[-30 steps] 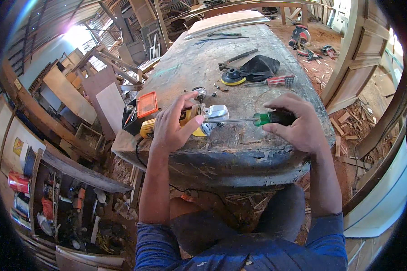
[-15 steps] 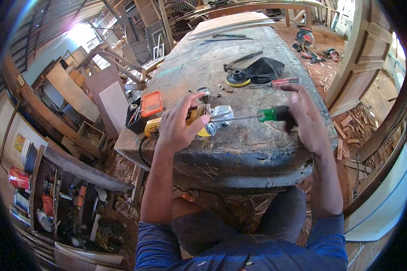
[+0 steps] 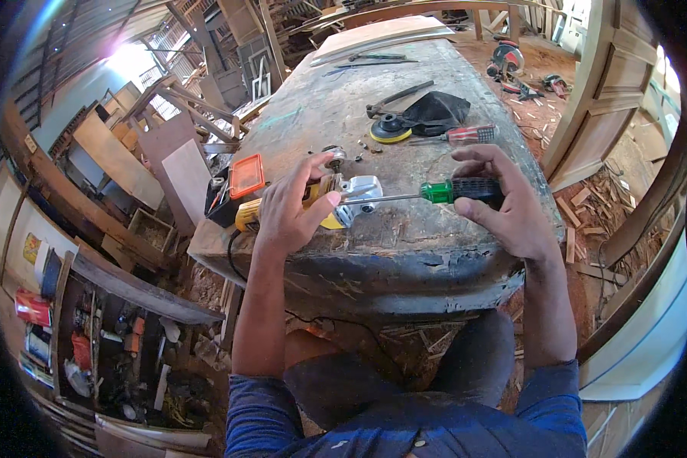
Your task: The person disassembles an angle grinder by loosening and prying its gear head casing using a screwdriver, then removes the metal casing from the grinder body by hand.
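Observation:
My left hand (image 3: 284,212) is closed over a yellow angle grinder (image 3: 249,215) lying on the bench. Its silver gear head (image 3: 365,188) shows to the right of my thumb. A screwdriver (image 3: 437,192) with a green and black handle lies level, its shaft running left across the gear head to my left thumb and fingertips, which hide its tip. Around the handle's end my right hand (image 3: 511,200) is spread, thumb at the lower side and curled fingers apart above it. Just beyond my left fingertips is a small round metal part (image 3: 333,155).
The worn bench (image 3: 404,238) also holds an orange-lidded box (image 3: 246,175), a sanding pad (image 3: 390,130), a black pouch (image 3: 437,111), a second screwdriver (image 3: 472,134), several small parts and boards (image 3: 382,37) at the far end. A panelled door (image 3: 599,99) stands right; shelves with clutter (image 3: 122,336) are at lower left.
My right hand has turned and come lower around the screwdriver handle, its thumb now at the underside. My left hand keeps its hold on the angle grinder. The whole view has shifted slightly.

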Available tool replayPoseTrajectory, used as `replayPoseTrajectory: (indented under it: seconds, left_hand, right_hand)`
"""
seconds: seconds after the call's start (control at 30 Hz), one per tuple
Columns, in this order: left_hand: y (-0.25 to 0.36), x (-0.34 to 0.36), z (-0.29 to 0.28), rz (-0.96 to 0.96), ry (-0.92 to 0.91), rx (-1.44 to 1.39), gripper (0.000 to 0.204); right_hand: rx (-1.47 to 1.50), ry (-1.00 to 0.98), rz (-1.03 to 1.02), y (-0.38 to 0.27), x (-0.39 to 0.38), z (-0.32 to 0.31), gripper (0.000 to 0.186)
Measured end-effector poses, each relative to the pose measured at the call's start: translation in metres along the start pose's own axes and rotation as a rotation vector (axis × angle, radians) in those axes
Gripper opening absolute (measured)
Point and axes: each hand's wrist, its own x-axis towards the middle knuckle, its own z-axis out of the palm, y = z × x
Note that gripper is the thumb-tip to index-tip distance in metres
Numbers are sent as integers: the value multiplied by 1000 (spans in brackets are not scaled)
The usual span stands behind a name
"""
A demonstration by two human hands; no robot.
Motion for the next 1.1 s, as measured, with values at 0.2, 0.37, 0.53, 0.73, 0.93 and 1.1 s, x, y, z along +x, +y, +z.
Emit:
replayPoseTrajectory:
  seconds: [0.2,0.37,0.53,0.73,0.93,1.1]
  left_hand:
    - [8,-2,10,-14,30,154,54]
    - [14,2,12,38,87,52,48]
    - [11,-1,15,15,111,48,43]
    - [13,-2,19,-6,151,48,42]
    - [11,-8,27,64,253,85,38]
    - [12,-10,25,46,277,90,36]
  right_hand:
    - [-13,-129,524,-19,10,-3,38]
    - [-118,-124,-6,-1,-1,3,36]
    - [-116,-102,-170,0,-10,7,36]
    - [-54,-114,-231,-2,-11,10,35]
    - [-17,-184,45,-7,-7,17,36]
    - [-74,-148,42,-7,-12,18,38]
